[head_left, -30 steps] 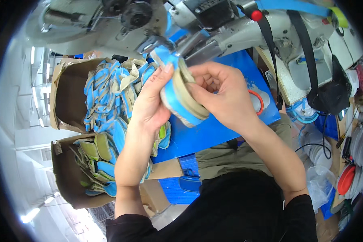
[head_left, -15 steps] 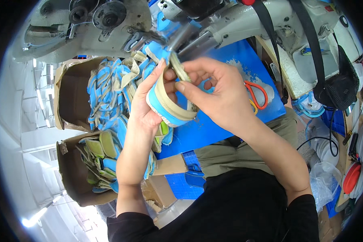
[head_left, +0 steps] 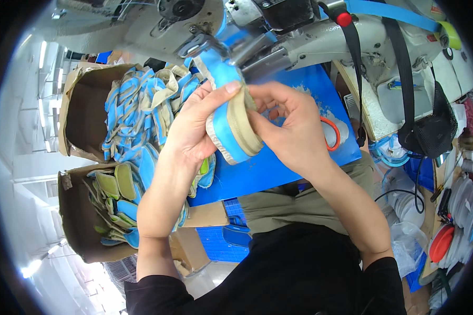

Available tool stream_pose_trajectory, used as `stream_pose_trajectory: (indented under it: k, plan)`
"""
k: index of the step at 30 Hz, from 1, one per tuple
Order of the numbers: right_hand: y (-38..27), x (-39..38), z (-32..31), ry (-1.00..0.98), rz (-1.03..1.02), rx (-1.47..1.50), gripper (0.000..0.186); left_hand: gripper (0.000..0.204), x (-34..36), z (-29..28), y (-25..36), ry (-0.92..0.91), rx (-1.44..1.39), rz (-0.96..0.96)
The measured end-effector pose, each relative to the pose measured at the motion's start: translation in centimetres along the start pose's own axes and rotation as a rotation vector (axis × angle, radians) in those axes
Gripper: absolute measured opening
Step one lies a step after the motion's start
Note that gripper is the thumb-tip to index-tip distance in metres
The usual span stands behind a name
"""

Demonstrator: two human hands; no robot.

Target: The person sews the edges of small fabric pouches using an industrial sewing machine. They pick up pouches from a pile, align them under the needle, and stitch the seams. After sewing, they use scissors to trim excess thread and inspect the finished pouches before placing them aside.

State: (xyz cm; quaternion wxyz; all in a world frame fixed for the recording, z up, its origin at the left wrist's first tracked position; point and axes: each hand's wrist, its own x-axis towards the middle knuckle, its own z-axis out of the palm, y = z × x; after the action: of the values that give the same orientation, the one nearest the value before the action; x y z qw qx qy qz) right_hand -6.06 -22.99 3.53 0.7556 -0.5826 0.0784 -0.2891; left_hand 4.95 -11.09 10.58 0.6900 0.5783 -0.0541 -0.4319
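A curved blue and beige fabric band (head_left: 227,128), stitched along its beige edge, is bent between my two hands. My left hand (head_left: 192,123) grips it from the left, thumb pressed on the upper part of the band. From the right, my right hand (head_left: 289,123) pinches the beige edge with thumb and fingers; some fingertips are hidden behind the fabric. The upper end of the band reaches up to the metal parts of a grey sewing machine (head_left: 320,44). Beside my right hand, a red ring handle (head_left: 335,135) lies on the blue tabletop (head_left: 231,184).
To the left, one cardboard box (head_left: 71,118) stands by a heap of blue and beige fabric pieces (head_left: 136,113). A nearer box (head_left: 71,220) holds green and blue pieces (head_left: 118,184). Black straps (head_left: 402,68) hang at the right, above a black mesh item (head_left: 431,134).
The band has turned so more of its blue outer face shows, and my left thumb has come over it. The whole view has shifted slightly; a blue strip now shows at upper right.
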Motion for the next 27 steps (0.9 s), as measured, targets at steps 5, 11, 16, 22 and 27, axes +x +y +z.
stream_pose_trajectory:
  k: [5, 11, 16, 22, 27]
  plan:
    - [-0.1, 0.1, -0.2, -0.02, 0.036, -0.004, 0.021, 0.019, 0.2, -0.3, 0.1, -0.052, -0.019, -0.022]
    - [-0.1, 0.2, -0.1, -0.023, 0.001, -0.065, 0.022, 0.019, -0.3, 0.9, 0.1, -0.004, -0.027, -0.002]
    - [-0.4, 0.2, 0.0, -0.013, -0.05, -0.073, 0.021, 0.02, 0.2, -0.1, 0.3, -0.06, -0.009, -0.006]
    - [0.0, 1.8, 0.7, -0.021, -0.013, -0.002, 0.023, 0.022, 1.4, -0.3, 1.3, -0.049, 0.092, 0.054]
    - [0.4, 1.8, 0.7, -0.005, 0.034, 0.046, 0.027, 0.028, 1.2, -0.4, 0.2, -0.023, 0.11, 0.165]
